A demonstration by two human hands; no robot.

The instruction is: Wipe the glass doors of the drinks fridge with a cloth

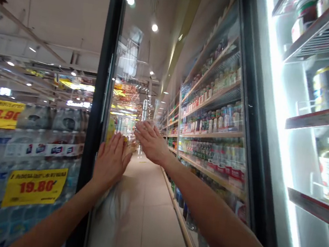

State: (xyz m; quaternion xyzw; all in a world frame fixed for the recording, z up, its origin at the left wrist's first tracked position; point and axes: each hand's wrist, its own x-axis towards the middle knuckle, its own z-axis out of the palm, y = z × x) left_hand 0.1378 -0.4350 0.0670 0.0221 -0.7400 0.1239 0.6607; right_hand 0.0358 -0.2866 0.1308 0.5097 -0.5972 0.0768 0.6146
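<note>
I stand at an open cooler in a shop aisle. Its glass door (174, 100) swings out in front of me, with a black frame edge (101, 89) on the left. My left hand (110, 163) lies flat on the glass beside that frame, fingers up and together, holding nothing. My right hand (151, 142) is stretched forward with fingers out flat, against or close to the same glass; nothing is in it. Through the pane I see the aisle floor and shelves of bottles.
The lit cooler interior (325, 123) at right has wire shelves with cans and jars. Stacked water bottle packs with yellow price signs (34, 186) fill the left. Bottle shelves (214, 118) line the aisle's right side.
</note>
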